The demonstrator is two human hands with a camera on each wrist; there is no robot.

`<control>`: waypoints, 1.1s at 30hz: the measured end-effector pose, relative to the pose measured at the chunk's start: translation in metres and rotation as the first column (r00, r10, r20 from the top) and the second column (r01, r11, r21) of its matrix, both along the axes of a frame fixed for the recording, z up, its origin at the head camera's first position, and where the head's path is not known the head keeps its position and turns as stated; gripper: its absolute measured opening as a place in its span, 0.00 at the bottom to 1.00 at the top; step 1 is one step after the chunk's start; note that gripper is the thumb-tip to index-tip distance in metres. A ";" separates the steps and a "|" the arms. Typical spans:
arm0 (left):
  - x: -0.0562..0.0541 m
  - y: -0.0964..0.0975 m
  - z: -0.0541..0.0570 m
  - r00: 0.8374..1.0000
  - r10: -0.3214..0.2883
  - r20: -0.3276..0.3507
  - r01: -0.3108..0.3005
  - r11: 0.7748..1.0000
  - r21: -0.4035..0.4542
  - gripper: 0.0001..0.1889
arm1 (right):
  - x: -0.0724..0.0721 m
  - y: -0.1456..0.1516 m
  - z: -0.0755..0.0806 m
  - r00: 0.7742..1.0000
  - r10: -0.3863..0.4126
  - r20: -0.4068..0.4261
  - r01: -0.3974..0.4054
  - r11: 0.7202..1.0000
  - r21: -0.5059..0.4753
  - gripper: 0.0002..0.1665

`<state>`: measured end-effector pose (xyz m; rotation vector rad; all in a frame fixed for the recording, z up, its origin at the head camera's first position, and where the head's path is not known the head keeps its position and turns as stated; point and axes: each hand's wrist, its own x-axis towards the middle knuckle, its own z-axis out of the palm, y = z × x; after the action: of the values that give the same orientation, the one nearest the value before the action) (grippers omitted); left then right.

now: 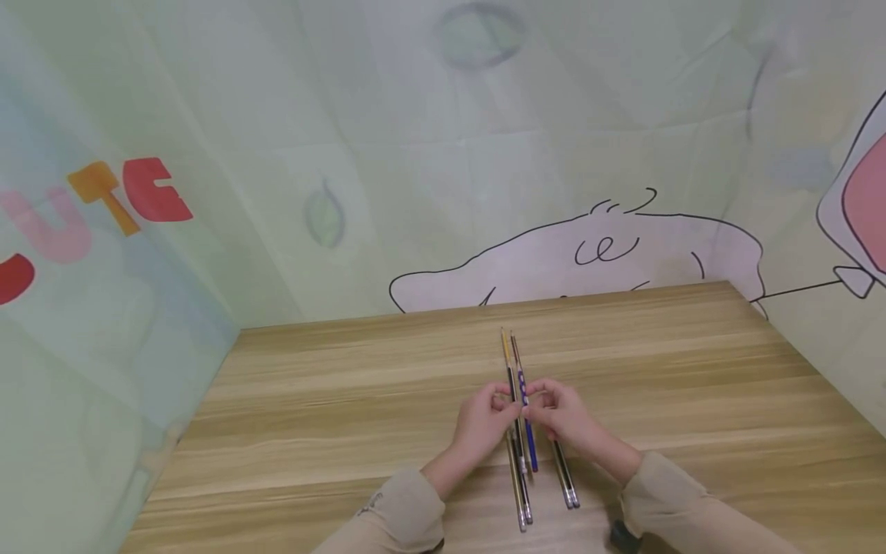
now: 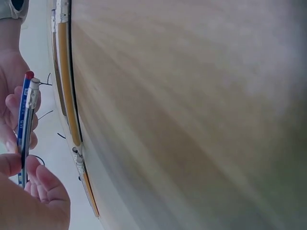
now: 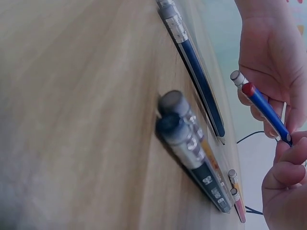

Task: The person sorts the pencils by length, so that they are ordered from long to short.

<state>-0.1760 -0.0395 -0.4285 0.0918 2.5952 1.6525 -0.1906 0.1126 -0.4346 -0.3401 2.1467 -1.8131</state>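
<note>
Both hands meet right of centre in the lower half of the head view. The left hand (image 1: 484,419) and the right hand (image 1: 564,415) each have thumb and fingertips pinching a pair of pencils (image 3: 263,110), which lies side by side between them. One is a blue pencil (image 1: 531,446) with a red end, the other a dark pencil (image 2: 29,122) with a silver band and a pale eraser.

The long axis of the pair runs nearly upright in the head view, leaning slightly left toward the top; the red and eraser ends point to the bottom of the frame. The fingers cover part of the middle.

Below the left hand, another two pencils (image 1: 517,485) lie close together on the wooden table (image 1: 311,423), silver-banded ends toward the bottom. Lower right of the grip, two darker pencils (image 1: 565,477) lie side by side with their eraser ends down; the right hand hides their upper parts. Above the grip lie a yellow pencil (image 1: 506,348) and a reddish pencil (image 1: 515,350), tips toward the top. Beige sleeves (image 1: 411,504) enter from the bottom edge, and a printed cloth (image 1: 388,154) fills the upper frame.
</note>
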 end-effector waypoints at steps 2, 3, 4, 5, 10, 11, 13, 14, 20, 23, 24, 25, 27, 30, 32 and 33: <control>0.000 0.000 0.000 1.000 0.001 0.002 -0.001 1.000 0.001 0.11 | 0.000 0.000 0.001 1.000 0.002 -0.003 -0.002 1.000 -0.003 0.19; 0.000 0.001 0.001 1.000 0.002 0.004 -0.002 1.000 0.002 0.11 | 0.000 0.000 0.001 1.000 0.003 -0.004 -0.003 1.000 -0.004 0.20; 0.000 0.001 0.001 1.000 0.003 0.004 -0.003 1.000 0.004 0.11 | 0.000 0.000 0.001 1.000 0.004 -0.006 -0.004 1.000 -0.005 0.20; 0.000 0.001 0.001 1.000 0.003 0.003 -0.003 1.000 0.006 0.11 | 0.000 0.000 0.001 1.000 0.005 -0.005 -0.005 1.000 -0.006 0.20; 0.000 0.002 0.001 1.000 0.011 0.009 -0.011 1.000 0.015 0.12 | -0.001 0.001 0.001 1.000 0.005 0.000 -0.005 1.000 -0.003 0.20; 0.000 0.002 0.001 1.000 0.012 0.008 -0.012 1.000 0.017 0.12 | -0.001 0.001 0.001 1.000 0.004 0.000 -0.004 1.000 -0.004 0.20; -0.001 0.002 0.001 1.000 0.016 0.009 -0.016 1.000 0.017 0.12 | -0.001 0.001 0.001 1.000 0.003 -0.001 -0.003 1.000 -0.007 0.20; -0.001 0.003 0.001 1.000 0.017 0.011 -0.018 1.000 0.016 0.12 | -0.001 0.002 0.001 1.000 0.004 -0.002 -0.004 1.000 -0.010 0.20; -0.002 0.005 0.000 1.000 0.023 0.020 -0.024 1.000 0.011 0.13 | -0.003 0.005 0.000 1.000 -0.005 0.002 0.005 1.000 -0.007 0.20; -0.004 0.006 0.000 0.999 0.026 0.036 -0.026 1.000 0.017 0.14 | -0.004 0.007 0.001 1.000 -0.018 0.008 0.018 1.000 0.004 0.21; -0.004 0.006 0.000 0.999 0.027 0.042 -0.028 0.999 0.019 0.14 | -0.005 0.007 0.001 1.000 -0.020 0.006 0.020 1.000 0.010 0.21; -0.005 0.007 0.001 0.999 0.028 0.045 -0.029 0.999 0.021 0.15 | -0.005 0.008 0.001 1.000 -0.023 0.006 0.023 1.000 0.013 0.21; -0.007 0.008 0.001 0.998 0.027 0.048 -0.028 0.999 0.020 0.15 | -0.007 0.010 0.002 1.000 -0.021 -0.007 0.021 1.000 0.017 0.21; -0.011 0.010 0.001 0.999 0.026 0.038 -0.026 1.000 0.005 0.15 | -0.010 0.013 0.003 1.000 -0.013 -0.025 0.014 1.000 0.023 0.21; -0.013 0.011 0.002 0.999 0.023 0.040 -0.023 1.000 -0.003 0.14 | -0.012 0.015 0.004 0.999 -0.016 -0.036 0.018 0.999 0.036 0.21; -0.014 0.012 0.003 0.999 0.023 0.038 -0.022 1.000 -0.009 0.14 | -0.014 0.016 0.005 0.999 -0.021 -0.039 0.022 0.999 0.048 0.21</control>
<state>-0.1900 -0.0276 -0.4251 0.0302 2.5850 1.6329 -0.2043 0.1286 -0.4300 -0.3441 2.2246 -1.7761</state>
